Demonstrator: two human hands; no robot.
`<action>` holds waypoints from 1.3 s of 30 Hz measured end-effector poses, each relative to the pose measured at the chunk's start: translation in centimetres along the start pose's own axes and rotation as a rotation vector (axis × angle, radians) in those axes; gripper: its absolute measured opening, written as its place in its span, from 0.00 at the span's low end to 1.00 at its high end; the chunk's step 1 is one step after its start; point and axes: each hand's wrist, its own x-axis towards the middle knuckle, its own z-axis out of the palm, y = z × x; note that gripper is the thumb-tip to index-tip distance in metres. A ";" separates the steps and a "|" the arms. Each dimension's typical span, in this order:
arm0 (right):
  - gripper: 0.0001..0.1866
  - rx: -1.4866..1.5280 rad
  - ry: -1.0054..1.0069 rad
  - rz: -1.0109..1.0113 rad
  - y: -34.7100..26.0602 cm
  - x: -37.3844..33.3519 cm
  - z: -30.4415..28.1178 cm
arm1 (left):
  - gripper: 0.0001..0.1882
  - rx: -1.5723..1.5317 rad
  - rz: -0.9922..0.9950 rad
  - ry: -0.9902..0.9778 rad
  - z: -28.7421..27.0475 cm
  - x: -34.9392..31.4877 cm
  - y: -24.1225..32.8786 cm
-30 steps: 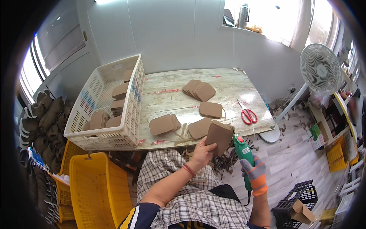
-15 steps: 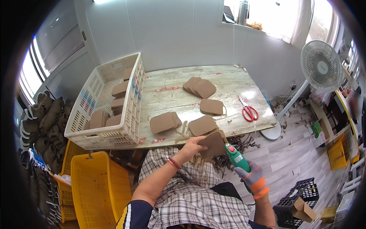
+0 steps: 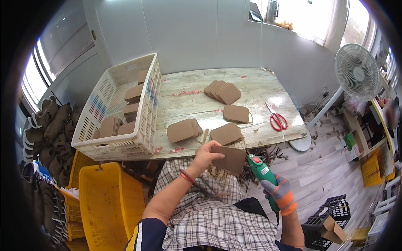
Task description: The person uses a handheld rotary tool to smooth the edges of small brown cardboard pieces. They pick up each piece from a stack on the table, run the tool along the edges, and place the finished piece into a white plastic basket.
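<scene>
The left hand [image 3: 206, 157] pinches a brown piece [image 3: 232, 160], the right hand [image 3: 277, 191] clasps a green tool [image 3: 260, 167]; this piece seems unfinished, piles [image 3: 229, 93] lie beyond.

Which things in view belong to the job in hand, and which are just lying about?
Apparently in the job:
brown piece, in the left hand
green handheld tool, in the gloved right hand
piles of similar pieces on the table
white crate holding more of them

Seemingly lying about:
red-handled scissors, untouched, though possibly for the job
white fan
metal flask
black crate
</scene>
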 end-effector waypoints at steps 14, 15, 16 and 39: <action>0.20 -0.011 -0.142 0.041 0.0 -0.1 -0.3 | 0.08 0.137 -0.020 -0.093 -1.0 1.2 2.5; 0.20 -0.017 -0.145 0.042 -0.1 -0.1 -0.2 | 0.08 0.148 -0.033 -0.102 -1.0 1.2 2.6; 0.20 -0.030 -0.146 0.049 -0.2 -0.1 -0.2 | 0.07 0.158 -0.044 -0.111 -0.9 1.2 2.7; 0.20 -0.047 -0.160 0.014 -1.4 1.8 2.2 | 0.21 0.221 -0.244 -0.462 1.9 1.7 1.5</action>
